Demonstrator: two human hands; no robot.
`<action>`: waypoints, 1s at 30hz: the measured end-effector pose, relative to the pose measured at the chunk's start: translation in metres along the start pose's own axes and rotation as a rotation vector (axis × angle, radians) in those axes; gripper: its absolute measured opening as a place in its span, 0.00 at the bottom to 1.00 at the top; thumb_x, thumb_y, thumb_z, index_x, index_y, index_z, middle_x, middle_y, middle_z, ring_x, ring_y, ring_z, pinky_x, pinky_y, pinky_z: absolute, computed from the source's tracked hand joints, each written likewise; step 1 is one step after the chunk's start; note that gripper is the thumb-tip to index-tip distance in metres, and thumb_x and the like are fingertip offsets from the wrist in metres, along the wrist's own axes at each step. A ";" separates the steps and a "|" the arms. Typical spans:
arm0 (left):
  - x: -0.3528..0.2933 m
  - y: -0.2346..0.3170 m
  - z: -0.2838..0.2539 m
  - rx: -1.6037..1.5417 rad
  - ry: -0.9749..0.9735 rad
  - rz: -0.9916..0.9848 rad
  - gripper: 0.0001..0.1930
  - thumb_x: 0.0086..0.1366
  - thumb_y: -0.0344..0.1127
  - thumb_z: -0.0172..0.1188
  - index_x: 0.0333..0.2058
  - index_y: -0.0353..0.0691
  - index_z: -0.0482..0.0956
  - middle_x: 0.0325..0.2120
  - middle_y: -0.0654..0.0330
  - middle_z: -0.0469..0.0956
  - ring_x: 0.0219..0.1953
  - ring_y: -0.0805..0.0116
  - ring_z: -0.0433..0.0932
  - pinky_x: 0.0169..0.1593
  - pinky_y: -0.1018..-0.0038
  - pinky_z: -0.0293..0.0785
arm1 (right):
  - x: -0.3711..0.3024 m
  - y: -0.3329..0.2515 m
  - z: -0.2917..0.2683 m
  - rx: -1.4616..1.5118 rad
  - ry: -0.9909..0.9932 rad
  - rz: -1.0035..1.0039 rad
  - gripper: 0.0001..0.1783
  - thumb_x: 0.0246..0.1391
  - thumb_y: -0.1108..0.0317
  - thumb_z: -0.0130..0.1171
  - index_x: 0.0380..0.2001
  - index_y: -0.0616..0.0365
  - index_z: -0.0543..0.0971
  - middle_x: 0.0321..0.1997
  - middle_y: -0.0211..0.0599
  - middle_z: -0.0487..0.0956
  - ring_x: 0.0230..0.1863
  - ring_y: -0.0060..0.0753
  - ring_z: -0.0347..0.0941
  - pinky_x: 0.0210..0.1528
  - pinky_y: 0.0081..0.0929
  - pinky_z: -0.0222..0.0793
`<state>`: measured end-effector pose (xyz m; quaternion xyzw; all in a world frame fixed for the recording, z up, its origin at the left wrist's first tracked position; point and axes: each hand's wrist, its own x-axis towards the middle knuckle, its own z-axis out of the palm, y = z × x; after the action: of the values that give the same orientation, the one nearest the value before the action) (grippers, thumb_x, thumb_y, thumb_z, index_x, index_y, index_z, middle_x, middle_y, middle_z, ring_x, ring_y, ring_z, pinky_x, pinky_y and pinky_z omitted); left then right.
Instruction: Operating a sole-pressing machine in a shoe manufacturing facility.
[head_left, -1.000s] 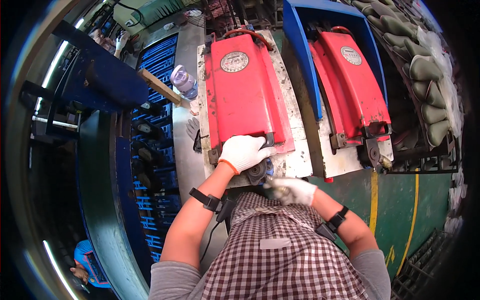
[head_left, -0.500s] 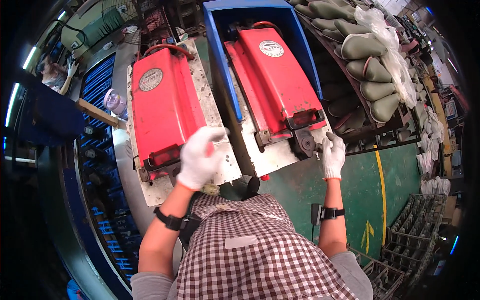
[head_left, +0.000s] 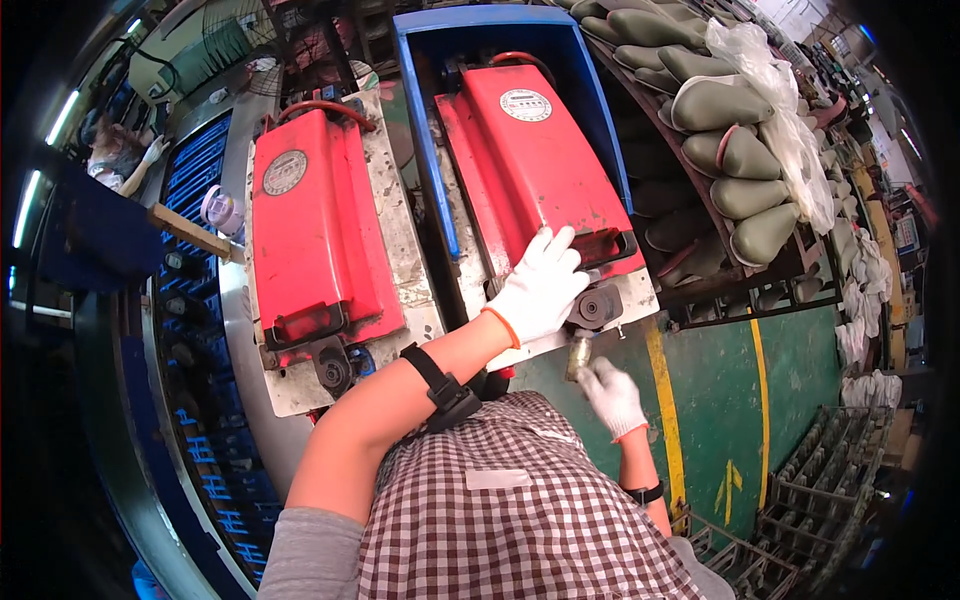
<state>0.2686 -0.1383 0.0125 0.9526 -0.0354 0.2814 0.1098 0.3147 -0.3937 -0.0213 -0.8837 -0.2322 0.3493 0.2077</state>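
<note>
Red machine [head_left: 540, 150], upper centre of frame, sits inside blue housing [head_left: 475, 20]; dark round fitting [head_left: 594, 308] at its lower end, brass-coloured cylinder [head_left: 579, 355] just below that. White-gloved left hand [head_left: 541, 285] over the machine's lower end, mid-frame, fingers extended, slightly spread. Gloved right hand [head_left: 612, 400], right of centre, fingers curled at the cylinder's lower end; can't tell if pinching it. Second red machine [head_left: 310, 220] left of centre. Olive shoe-shaped pieces [head_left: 745, 197] stacked upper right; metal rack [head_left: 815, 490] lower right, on green floor [head_left: 715, 400].
</note>
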 end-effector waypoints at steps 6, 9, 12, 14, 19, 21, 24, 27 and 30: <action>0.052 -0.014 -0.042 -0.211 0.167 -0.098 0.06 0.53 0.32 0.66 0.31 0.49 0.83 0.35 0.59 0.75 0.47 0.54 0.75 0.55 0.57 0.70 | 0.053 -0.070 -0.046 -0.047 0.440 -0.771 0.17 0.61 0.54 0.64 0.38 0.58 0.83 0.33 0.45 0.83 0.36 0.55 0.80 0.46 0.46 0.76; 0.085 -0.024 -0.073 -0.225 0.236 -0.092 0.07 0.55 0.32 0.66 0.34 0.49 0.84 0.35 0.60 0.75 0.46 0.55 0.75 0.55 0.58 0.69 | 0.118 -0.091 -0.041 -0.286 0.372 -0.592 0.20 0.58 0.49 0.64 0.44 0.52 0.85 0.48 0.45 0.84 0.53 0.51 0.78 0.58 0.44 0.72; 0.125 -0.040 -0.103 -0.187 0.316 -0.074 0.07 0.58 0.34 0.65 0.37 0.48 0.85 0.35 0.58 0.78 0.47 0.52 0.76 0.54 0.58 0.71 | 0.189 -0.123 -0.031 -0.177 0.385 -0.432 0.34 0.54 0.41 0.65 0.57 0.51 0.81 0.62 0.46 0.80 0.67 0.53 0.71 0.65 0.46 0.69; 0.151 -0.059 -0.119 -0.227 0.341 -0.021 0.08 0.60 0.35 0.63 0.38 0.47 0.86 0.38 0.56 0.80 0.48 0.52 0.78 0.56 0.59 0.73 | 0.233 -0.122 -0.016 -0.378 0.445 -0.435 0.45 0.51 0.39 0.67 0.68 0.50 0.72 0.71 0.47 0.72 0.70 0.59 0.66 0.65 0.50 0.69; 0.165 -0.091 -0.178 -0.206 0.261 -0.020 0.18 0.67 0.40 0.60 0.53 0.42 0.80 0.52 0.48 0.80 0.57 0.50 0.78 0.62 0.62 0.72 | 0.239 -0.153 -0.023 -0.308 0.374 -0.345 0.53 0.46 0.50 0.75 0.74 0.47 0.64 0.72 0.63 0.66 0.63 0.64 0.72 0.63 0.48 0.73; 0.165 -0.091 -0.190 -0.506 0.338 -0.006 0.27 0.70 0.37 0.60 0.64 0.32 0.70 0.62 0.44 0.72 0.68 0.55 0.69 0.69 0.66 0.65 | 0.258 -0.129 -0.041 0.267 0.365 -0.485 0.43 0.49 0.54 0.73 0.67 0.55 0.73 0.56 0.54 0.79 0.57 0.51 0.78 0.60 0.44 0.76; 0.089 -0.094 -0.175 -0.833 0.652 -0.506 0.29 0.74 0.40 0.58 0.68 0.32 0.66 0.61 0.51 0.74 0.64 0.63 0.73 0.69 0.68 0.64 | 0.184 -0.143 -0.074 1.060 -0.181 -0.003 0.32 0.55 0.56 0.70 0.61 0.55 0.77 0.56 0.41 0.81 0.57 0.43 0.78 0.63 0.41 0.72; -0.008 -0.106 -0.147 -0.997 0.663 -0.863 0.36 0.74 0.49 0.56 0.73 0.37 0.58 0.68 0.49 0.68 0.68 0.55 0.70 0.71 0.58 0.63 | 0.139 -0.095 -0.049 1.512 -0.295 0.017 0.27 0.58 0.59 0.66 0.59 0.57 0.78 0.59 0.45 0.81 0.56 0.45 0.79 0.65 0.44 0.71; -0.075 -0.097 -0.113 -1.278 0.582 -1.071 0.48 0.69 0.62 0.61 0.75 0.39 0.51 0.71 0.47 0.63 0.71 0.51 0.65 0.73 0.54 0.61 | 0.088 -0.075 -0.023 1.682 -0.537 -0.173 0.36 0.56 0.64 0.65 0.67 0.61 0.71 0.68 0.48 0.76 0.66 0.51 0.74 0.73 0.48 0.66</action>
<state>0.1588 -0.0173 0.0456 0.4883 0.2946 0.3499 0.7432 0.3685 -0.2895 -0.0119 -0.3063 -0.0056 0.5829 0.7526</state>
